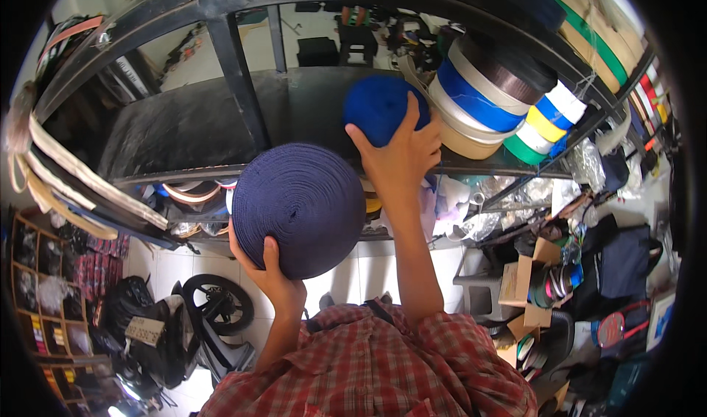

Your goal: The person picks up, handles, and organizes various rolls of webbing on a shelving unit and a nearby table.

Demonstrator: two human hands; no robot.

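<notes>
A large navy webbing roll [313,203], wound in a flat spiral, is gripped at its lower left edge by my left hand [274,270], thumb across its face. It is held up in front of the black shelf [184,126]. On that shelf lies a smaller bright blue webbing roll [372,108]. My right hand [401,141] reaches over it with thumb and fingers spread, touching its near and right sides. Whether the fingers bear any of its weight, I cannot tell. Just right of it stands a stack of webbing rolls [479,97] in white, blue, beige and black.
A smaller stack of white, blue, yellow and green rolls [545,126] stands farther right. Black metal posts [236,71] frame the shelf. Pale strips [96,185] hang at the left. A motorcycle [213,306] is parked lower left; an opened cardboard box [526,284] holds rolls at the right.
</notes>
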